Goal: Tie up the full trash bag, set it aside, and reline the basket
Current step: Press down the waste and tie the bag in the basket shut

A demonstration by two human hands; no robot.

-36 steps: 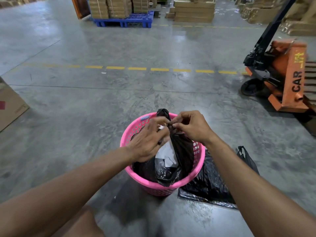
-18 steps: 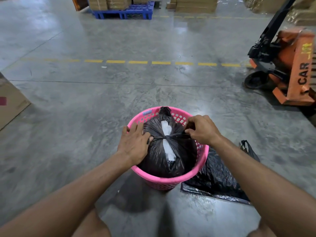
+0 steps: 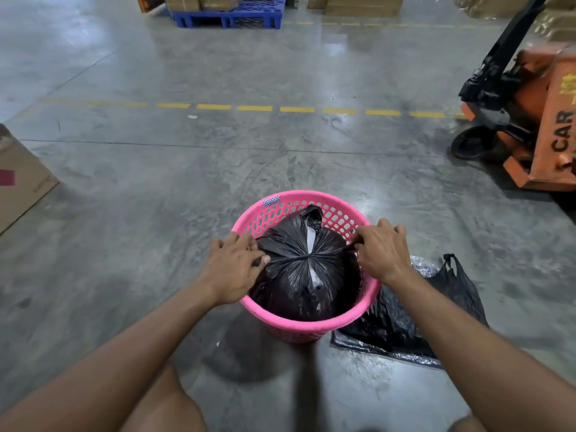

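A pink perforated basket (image 3: 336, 210) stands on the concrete floor in front of me. Inside it sits a full black trash bag (image 3: 299, 285), cinched at a knot in its middle, with white paper showing through a gap. My left hand (image 3: 232, 269) grips one bag handle at the basket's left rim. My right hand (image 3: 381, 251) grips the other handle at the right rim, and the strand between them is stretched taut. A spare black bag (image 3: 405, 322) lies flat on the floor right of the basket.
An orange pallet jack (image 3: 530, 120) stands at the right. A cardboard box (image 3: 18, 176) sits at the left edge. A blue pallet (image 3: 230, 14) with boxes and stacked cardboard lie far back, beyond a dashed yellow floor line (image 3: 255, 108).
My hands went from working together above the bag's middle to apart at the basket's two sides, pulling the handles outward. The bag top is now drawn down tight into a knot.
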